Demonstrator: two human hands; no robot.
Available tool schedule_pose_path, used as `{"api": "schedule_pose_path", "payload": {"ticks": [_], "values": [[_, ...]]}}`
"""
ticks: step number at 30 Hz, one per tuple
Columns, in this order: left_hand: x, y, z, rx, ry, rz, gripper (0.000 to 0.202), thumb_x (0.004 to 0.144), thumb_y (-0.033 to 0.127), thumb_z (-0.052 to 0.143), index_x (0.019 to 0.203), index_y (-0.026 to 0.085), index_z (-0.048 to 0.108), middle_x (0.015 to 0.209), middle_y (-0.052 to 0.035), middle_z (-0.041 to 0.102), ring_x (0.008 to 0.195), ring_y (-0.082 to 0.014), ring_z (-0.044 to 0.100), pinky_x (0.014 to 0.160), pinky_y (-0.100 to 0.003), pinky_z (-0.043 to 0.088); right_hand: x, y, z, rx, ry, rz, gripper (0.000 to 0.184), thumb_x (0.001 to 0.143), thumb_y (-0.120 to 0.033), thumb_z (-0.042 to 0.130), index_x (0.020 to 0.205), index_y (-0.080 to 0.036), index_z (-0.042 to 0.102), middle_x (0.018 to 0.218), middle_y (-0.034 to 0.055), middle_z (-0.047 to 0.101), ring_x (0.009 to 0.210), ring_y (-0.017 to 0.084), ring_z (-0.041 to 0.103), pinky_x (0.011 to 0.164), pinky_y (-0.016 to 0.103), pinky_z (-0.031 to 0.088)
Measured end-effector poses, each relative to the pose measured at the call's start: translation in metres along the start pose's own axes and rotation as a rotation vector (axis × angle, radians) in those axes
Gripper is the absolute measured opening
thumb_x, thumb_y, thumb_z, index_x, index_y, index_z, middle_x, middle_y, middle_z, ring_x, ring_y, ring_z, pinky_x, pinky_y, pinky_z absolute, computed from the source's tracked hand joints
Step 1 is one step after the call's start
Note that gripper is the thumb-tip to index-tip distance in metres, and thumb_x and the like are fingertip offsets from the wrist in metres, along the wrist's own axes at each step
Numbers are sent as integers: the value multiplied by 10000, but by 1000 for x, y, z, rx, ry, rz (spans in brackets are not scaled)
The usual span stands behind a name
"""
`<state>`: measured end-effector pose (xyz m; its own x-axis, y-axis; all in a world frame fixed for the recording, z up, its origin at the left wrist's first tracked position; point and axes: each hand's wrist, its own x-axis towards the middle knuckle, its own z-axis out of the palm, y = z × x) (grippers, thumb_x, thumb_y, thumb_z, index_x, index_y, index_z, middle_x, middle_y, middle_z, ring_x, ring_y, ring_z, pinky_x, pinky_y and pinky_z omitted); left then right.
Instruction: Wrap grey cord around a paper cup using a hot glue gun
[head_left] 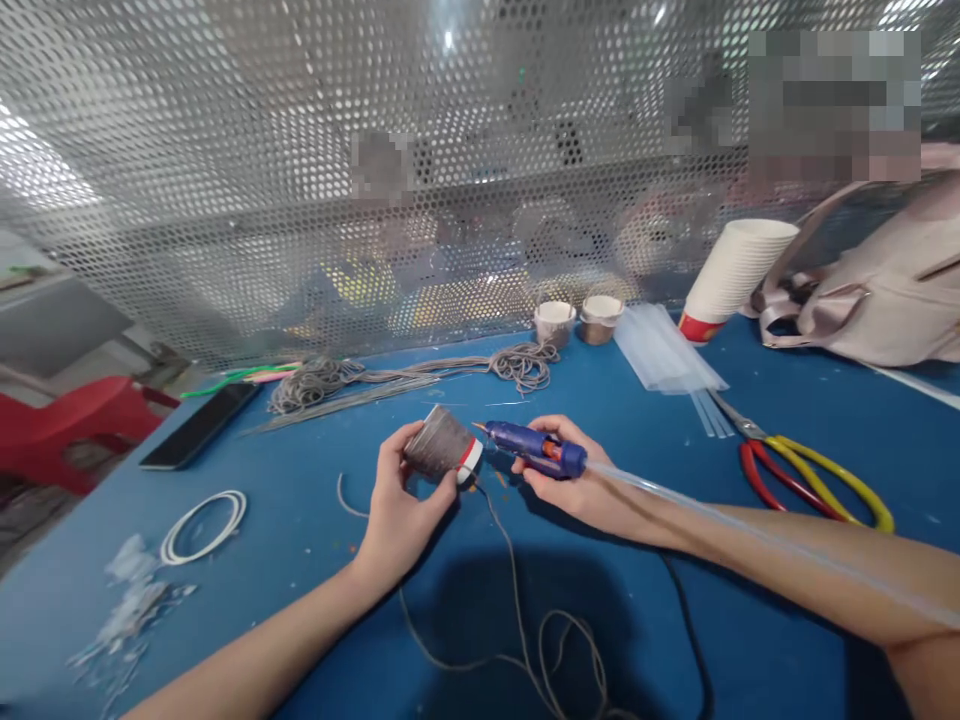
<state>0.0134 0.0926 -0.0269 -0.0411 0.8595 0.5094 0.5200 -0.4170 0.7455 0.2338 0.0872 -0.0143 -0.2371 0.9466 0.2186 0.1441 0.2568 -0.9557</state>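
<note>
My left hand (pixel 401 520) is closed around a paper cup (pixel 437 446) that lies tilted on its side above the table. Grey cord is wound round most of the cup, leaving a red and white band bare at the end facing right. From the cup a loose grey cord (pixel 512 560) runs down and coils on the table near me. My right hand (pixel 574 475) grips a blue hot glue gun (pixel 534 446), its nozzle pointing left, close to the cup's bare band. A long clear glue stick (pixel 675 490) sticks out of the gun's back over my right forearm.
Grey cord bundles (pixel 319 382), two wrapped cups (pixel 600 318), clear glue sticks (pixel 660 350), scissors (pixel 810 470) and stacked paper cups (pixel 739 270) lie toward the back. A phone (pixel 201 425), white coil (pixel 202 527) and glue scraps (pixel 135 600) are left. A perforated metal screen (pixel 262 260) borders the table.
</note>
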Motion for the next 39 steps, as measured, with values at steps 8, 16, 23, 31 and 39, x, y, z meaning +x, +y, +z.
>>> {"api": "schedule_pose_path", "payload": {"ticks": [8,16,23,31,39], "values": [[0,-1,0,39,15,22,511,741,227,668,1207,224,457,1097,-59,560,885,-154,601,747,-309,547,-12,0,2,-178,-67,-28,248,711,-188,616,952,-217,564,758,-3,708,582,138,619,557,251,470],[0,-3,4,55,23,49,521,741,204,647,1223,228,450,1086,-59,568,874,-163,598,731,-308,533,-18,-6,3,-88,-43,172,286,784,-271,572,1058,-207,519,843,25,731,566,133,643,529,242,497],[0,-9,9,77,16,111,524,765,214,638,1247,225,433,1085,-74,566,907,-182,594,754,-329,527,-31,0,-1,-377,-6,-120,198,756,-206,574,953,-201,553,749,16,699,607,139,636,593,240,487],[-2,-2,12,81,-12,184,512,757,186,645,1224,221,438,1099,-83,565,954,-201,591,763,-339,518,-44,-23,5,-299,85,150,130,796,-289,545,764,-175,599,587,-22,576,507,104,497,503,220,412],[-17,15,9,73,-71,226,516,769,212,646,1237,227,429,1079,-77,574,941,-208,601,773,-368,514,-74,-33,14,-293,147,121,204,791,-363,578,705,-181,543,551,-40,505,496,90,442,502,214,393]]}}
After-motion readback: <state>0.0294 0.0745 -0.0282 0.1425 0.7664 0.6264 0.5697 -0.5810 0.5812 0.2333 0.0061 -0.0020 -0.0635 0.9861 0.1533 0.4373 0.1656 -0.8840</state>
